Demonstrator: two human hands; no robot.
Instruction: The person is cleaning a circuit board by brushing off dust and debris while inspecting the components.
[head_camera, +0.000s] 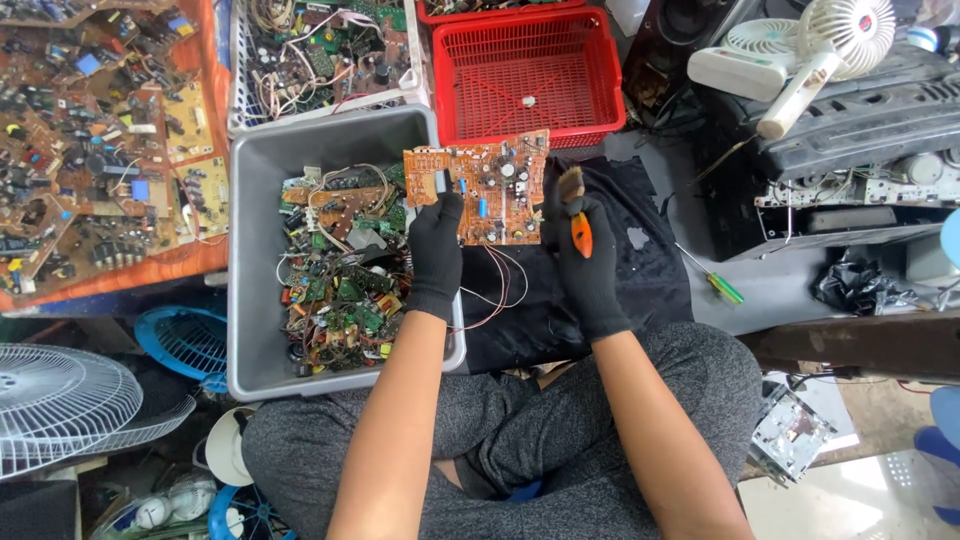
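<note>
Left hand (436, 245) in a black glove is clamped on the orange circuit board (490, 185), holding it up over a black cloth (640, 260). Right hand (585, 255) is wrapped around an orange-handled brush (576, 215) right beside the board. Left of the grip there's a grey bin (255, 250) of scrap boards, beyond it a red basket (530, 75), right of it a green screwdriver (715, 280).

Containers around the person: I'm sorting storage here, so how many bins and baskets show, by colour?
Grey bin: 1
Red baskets: 2, one only an edge at the top
White basket: 1
Total: 4
</note>
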